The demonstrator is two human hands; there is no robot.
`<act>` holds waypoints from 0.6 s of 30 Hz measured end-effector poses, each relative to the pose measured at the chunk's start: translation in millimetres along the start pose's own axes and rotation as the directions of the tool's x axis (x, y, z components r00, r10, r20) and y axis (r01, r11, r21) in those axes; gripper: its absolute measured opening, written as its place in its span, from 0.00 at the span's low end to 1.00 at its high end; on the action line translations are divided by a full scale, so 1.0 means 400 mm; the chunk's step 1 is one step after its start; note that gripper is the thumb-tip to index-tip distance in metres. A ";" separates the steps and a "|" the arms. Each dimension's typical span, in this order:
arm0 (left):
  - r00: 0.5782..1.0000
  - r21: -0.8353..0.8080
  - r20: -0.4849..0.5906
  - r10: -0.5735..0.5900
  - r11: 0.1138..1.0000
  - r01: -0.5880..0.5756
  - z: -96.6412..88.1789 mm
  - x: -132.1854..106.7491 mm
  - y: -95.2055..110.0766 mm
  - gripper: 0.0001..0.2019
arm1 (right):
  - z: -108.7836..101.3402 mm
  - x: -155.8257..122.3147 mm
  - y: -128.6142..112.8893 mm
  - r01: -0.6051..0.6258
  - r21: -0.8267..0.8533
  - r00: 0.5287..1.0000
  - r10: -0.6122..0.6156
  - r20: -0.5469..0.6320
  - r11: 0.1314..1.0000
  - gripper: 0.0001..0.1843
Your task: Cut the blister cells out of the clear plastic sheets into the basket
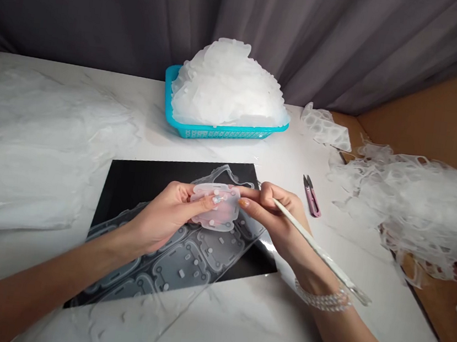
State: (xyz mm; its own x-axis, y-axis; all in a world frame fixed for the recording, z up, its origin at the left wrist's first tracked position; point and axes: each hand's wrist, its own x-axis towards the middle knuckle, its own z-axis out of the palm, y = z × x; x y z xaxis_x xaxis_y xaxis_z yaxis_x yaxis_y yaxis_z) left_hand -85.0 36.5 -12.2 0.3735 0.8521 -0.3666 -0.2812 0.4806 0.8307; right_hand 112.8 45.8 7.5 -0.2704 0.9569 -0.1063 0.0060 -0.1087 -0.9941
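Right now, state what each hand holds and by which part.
The left hand grips a translucent moulded piece by its left edge, thumb on top; the right hand holds a white stick by its upper end, between thumb and fingers.

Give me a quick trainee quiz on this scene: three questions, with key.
1. Which hand holds the white stick?
2. True or false: the pink snips lie to the right of the black mat.
3. What colour is the basket? A pink, B turquoise, C black.

Key: 1 right hand; 2 true; 3 B.
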 end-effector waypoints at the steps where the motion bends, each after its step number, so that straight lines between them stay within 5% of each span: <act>1: 1.000 -0.002 0.009 -0.001 1.000 0.001 -0.001 0.000 -0.001 0.12 | 0.002 0.001 0.005 -0.002 0.017 1.000 0.002 -0.003 1.000 0.26; 5: 0.999 -0.068 0.037 -0.034 0.997 0.036 -0.002 0.002 -0.004 0.13 | 0.002 0.004 0.015 0.012 0.004 0.999 -0.012 -0.052 1.000 0.26; 10: 0.996 -0.137 0.040 -0.077 0.987 0.082 -0.005 0.005 -0.004 0.11 | -0.008 -0.009 -0.003 0.174 -0.383 0.969 -0.228 -0.099 0.907 0.22; 13: 0.996 -0.161 0.037 -0.077 0.984 0.082 -0.005 0.006 0.001 0.11 | -0.017 -0.019 -0.010 0.373 -0.519 0.925 -0.354 0.139 0.769 0.21; 16: 0.996 -0.176 0.037 -0.078 0.981 0.083 -0.005 0.007 0.004 0.11 | -0.019 -0.020 0.003 0.612 -0.503 0.790 -0.441 0.426 0.610 0.18; 18: 0.996 -0.172 0.029 -0.090 0.981 0.093 -0.006 0.007 0.003 0.12 | -0.015 -0.017 0.019 0.688 -0.489 0.725 -0.479 0.494 0.536 0.16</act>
State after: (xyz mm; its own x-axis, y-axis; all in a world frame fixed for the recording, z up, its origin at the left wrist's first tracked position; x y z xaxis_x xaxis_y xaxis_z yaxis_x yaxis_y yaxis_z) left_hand -86.4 40.0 -13.1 0.4229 0.7992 -0.4271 -0.3926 0.5864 0.7085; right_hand 120.7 40.0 0.3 -0.6747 0.6132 0.4108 0.2885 0.7314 -0.6179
